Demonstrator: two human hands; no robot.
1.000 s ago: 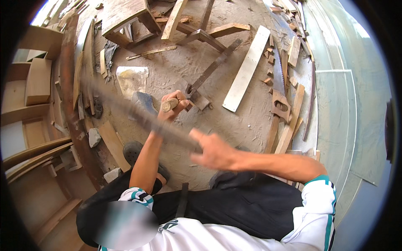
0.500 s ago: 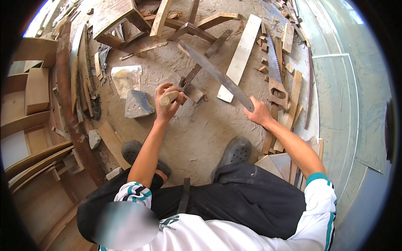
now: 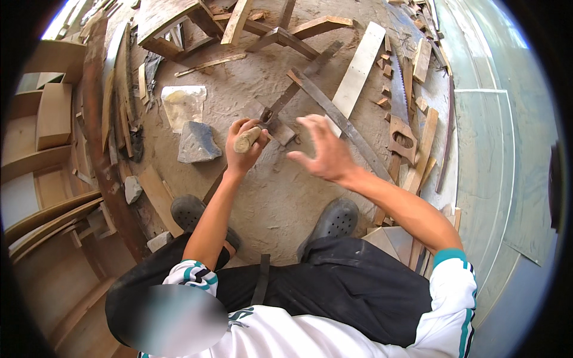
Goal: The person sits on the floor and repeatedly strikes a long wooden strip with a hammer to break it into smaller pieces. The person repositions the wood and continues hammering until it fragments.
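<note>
My left hand [image 3: 243, 142] is closed round a thick wooden handle [image 3: 246, 141], its butt end toward me. The tool's head is mostly hidden, so its kind is unclear. Just beyond that hand, a flat grey-brown block [image 3: 282, 132] lies on the ground, with a dark narrow bar [image 3: 287, 97] running away from it. My right hand [image 3: 325, 149] hovers empty right of the block, fingers spread and slightly blurred. Behind it a long grey strip [image 3: 357, 140] lies slanted across the ground, apart from the hand and crossing the end of a pale board [image 3: 360, 68].
A handsaw [image 3: 401, 134] lies among wood offcuts on the right, beside glass-like sheets [image 3: 483, 155]. Left of my left hand are a stone [image 3: 198, 143] and a whitish slab [image 3: 182, 106]. Wooden frames [image 3: 280, 42] stand at the far side; cabinet parts [image 3: 55, 116] line the left.
My right hand has let go of the long grey strip, which now lies on the ground. That hand has moved left and opened. My left hand keeps its hold on the handle.
</note>
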